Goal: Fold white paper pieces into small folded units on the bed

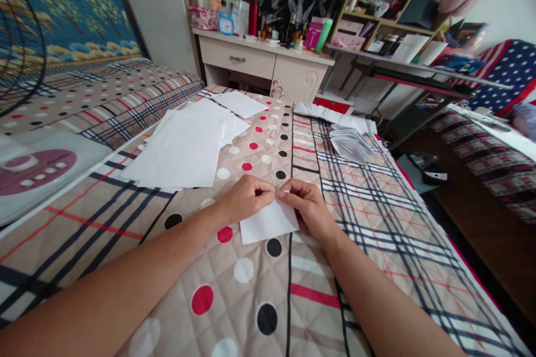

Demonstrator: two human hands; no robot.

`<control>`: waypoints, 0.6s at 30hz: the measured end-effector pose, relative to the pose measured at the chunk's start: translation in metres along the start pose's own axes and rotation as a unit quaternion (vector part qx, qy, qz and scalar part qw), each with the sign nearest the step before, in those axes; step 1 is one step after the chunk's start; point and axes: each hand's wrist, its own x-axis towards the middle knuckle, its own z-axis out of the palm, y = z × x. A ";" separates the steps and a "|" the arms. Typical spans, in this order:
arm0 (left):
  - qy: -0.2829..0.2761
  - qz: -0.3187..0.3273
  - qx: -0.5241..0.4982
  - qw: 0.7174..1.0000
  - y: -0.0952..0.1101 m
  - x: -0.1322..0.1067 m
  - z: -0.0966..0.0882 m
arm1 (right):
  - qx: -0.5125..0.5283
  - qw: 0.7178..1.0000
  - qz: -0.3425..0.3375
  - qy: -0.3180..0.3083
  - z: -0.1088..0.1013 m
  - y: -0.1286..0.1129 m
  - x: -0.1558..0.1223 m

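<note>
A small white sheet of paper lies on the patterned bedspread in front of me, under both hands. My left hand pinches its far edge with thumb and curled fingers. Close beside it, my right hand grips the same edge near the right corner, thumb and forefinger together. The fingertips of the two hands almost touch. Whether the paper is folded at that edge is hidden by the fingers. To the left spreads a loose stack of larger white sheets. On the right sits a pile of small folded papers.
Another batch of white paper rests at the bed's far end. A long white bundle lies along the far right edge. A plastic-covered item with a pink print is at the left. Beyond stands a white dresser.
</note>
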 end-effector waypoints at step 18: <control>0.170 -0.152 -0.177 0.957 -0.017 0.003 -0.022 | 0.149 0.923 -0.156 0.318 -0.042 0.001 0.019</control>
